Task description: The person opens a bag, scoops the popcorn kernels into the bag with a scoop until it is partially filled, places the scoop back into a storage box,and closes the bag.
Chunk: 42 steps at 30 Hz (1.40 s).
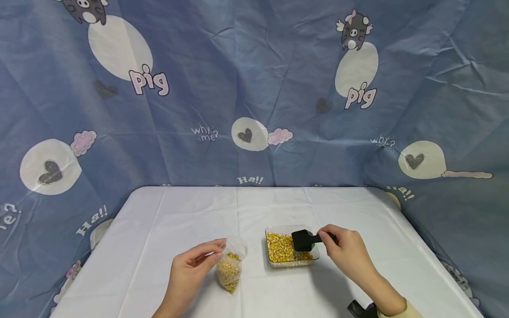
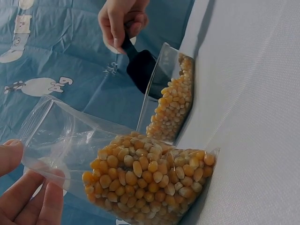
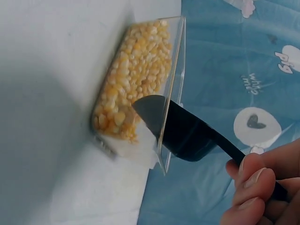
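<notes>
A clear plastic bag [image 2: 150,178] of corn kernels stands on the white table, its top edge pinched between thumb and fingers of my left hand [image 1: 191,269]. My right hand [image 1: 347,251] grips the handle of a black scoop [image 1: 304,240]. The scoop's head dips over the rim into a clear rectangular container [image 1: 292,265], close to the kernels. Yellow corn kernels [image 3: 136,65] fill much of that container, lower at the end nearest the scoop in the right wrist view. The bag's upper part is kernel-free and see-through.
A white cloth covers the table [image 1: 179,212]. Behind and beside it hangs a blue printed curtain [image 1: 278,88]. A black object [image 1: 362,310] shows by the right wrist at the bottom of the head view.
</notes>
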{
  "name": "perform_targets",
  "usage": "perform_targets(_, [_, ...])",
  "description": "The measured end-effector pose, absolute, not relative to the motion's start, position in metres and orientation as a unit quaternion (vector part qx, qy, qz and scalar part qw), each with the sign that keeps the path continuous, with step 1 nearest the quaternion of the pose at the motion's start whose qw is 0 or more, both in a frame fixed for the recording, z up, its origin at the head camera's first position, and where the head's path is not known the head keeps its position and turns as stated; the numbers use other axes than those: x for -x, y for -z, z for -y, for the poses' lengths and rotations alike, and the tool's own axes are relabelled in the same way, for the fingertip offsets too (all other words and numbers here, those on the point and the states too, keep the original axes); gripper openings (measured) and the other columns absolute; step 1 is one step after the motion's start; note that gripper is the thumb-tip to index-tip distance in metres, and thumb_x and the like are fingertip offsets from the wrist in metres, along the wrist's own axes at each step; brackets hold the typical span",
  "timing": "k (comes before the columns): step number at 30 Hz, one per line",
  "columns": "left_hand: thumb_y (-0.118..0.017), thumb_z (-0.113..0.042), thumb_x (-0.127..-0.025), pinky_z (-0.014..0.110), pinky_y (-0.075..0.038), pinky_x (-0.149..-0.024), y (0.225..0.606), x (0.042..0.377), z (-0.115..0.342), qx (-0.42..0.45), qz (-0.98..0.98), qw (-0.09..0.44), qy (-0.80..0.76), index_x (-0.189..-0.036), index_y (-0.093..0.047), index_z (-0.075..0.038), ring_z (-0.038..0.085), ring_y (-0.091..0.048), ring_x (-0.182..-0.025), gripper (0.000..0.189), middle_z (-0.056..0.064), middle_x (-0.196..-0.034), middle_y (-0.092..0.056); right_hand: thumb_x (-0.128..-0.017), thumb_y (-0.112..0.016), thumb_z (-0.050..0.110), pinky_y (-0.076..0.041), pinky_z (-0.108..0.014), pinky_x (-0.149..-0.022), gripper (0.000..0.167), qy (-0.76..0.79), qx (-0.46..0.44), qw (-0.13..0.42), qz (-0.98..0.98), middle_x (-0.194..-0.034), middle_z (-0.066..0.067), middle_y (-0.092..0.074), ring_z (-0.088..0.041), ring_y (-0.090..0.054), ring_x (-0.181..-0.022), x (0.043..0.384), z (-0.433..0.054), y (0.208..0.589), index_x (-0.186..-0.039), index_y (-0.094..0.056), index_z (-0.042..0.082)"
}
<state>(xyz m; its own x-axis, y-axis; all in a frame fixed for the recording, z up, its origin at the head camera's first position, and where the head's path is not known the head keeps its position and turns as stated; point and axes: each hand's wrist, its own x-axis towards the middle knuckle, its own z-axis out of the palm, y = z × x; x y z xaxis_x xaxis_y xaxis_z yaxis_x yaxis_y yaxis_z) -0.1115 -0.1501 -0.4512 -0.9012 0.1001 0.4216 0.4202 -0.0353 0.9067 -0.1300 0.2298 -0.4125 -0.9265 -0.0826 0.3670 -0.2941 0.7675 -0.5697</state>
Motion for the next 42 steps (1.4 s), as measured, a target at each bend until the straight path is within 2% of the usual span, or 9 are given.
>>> perform_targets(8, [-0.071,0.001,-0.092,0.034,-0.054,-0.094,0.452,0.112,0.151,0.191,0.684,0.114,0.695,-0.105,-0.071,0.007,0.027,-0.065,-0.118,0.015,0.014,-0.123,-0.069,-0.1,-0.065,0.02,-0.037,-0.025,-0.047,0.012,-0.282,-0.111,0.157,0.94,-0.056,0.015,-0.048,-0.005,-0.039,-0.044,0.134,-0.233,0.407,-0.093,-0.075,0.02])
perform_targets(15, [-0.071,0.001,-0.092,0.034,-0.054,-0.094,0.451,0.111,0.151,0.194,0.685,0.114,0.693,-0.105,-0.071,0.007,0.028,-0.065,-0.117,0.014,0.014,-0.123,-0.069,-0.101,-0.065,0.023,-0.04,-0.028,-0.045,0.012,-0.353,-0.105,0.12,0.922,-0.055,0.011,-0.055,-0.011,-0.045,-0.041,0.136,-0.223,0.401,-0.092,-0.073,0.023])
perform_targets(26, [-0.071,0.001,-0.092,0.034,-0.054,-0.094,0.45,0.112,0.15,0.189,0.683,0.111,0.696,-0.105,-0.071,0.007,0.027,-0.065,-0.118,0.014,0.014,-0.125,-0.069,-0.102,-0.063,0.023,-0.04,-0.029,-0.042,0.014,-0.412,-0.108,0.07,0.902,-0.058,0.0,-0.061,-0.016,-0.047,-0.04,0.143,-0.193,0.402,-0.092,-0.074,0.022])
perform_targets(34, [-0.071,0.001,-0.092,0.034,-0.054,-0.094,0.45,0.112,0.148,0.193,0.686,0.112,0.693,-0.105,-0.071,0.007,0.027,-0.065,-0.118,0.014,0.013,-0.124,-0.069,-0.101,-0.064,0.018,-0.039,-0.029,-0.044,0.014,-0.394,-0.072,0.057,0.914,-0.055,0.002,-0.058,-0.016,-0.044,-0.039,0.143,-0.2,0.412,-0.093,-0.076,0.02])
perform_targets(42, [-0.071,0.002,-0.091,0.034,-0.054,-0.094,0.45,0.111,0.148,0.191,0.688,0.12,0.69,-0.103,-0.071,0.007,0.028,-0.066,-0.116,0.013,0.014,-0.123,-0.069,-0.1,-0.065,0.02,-0.037,-0.028,-0.043,0.013,-0.366,-0.054,0.063,0.927,-0.054,0.005,-0.056,-0.016,-0.044,-0.04,0.143,-0.216,0.413,-0.095,-0.076,0.018])
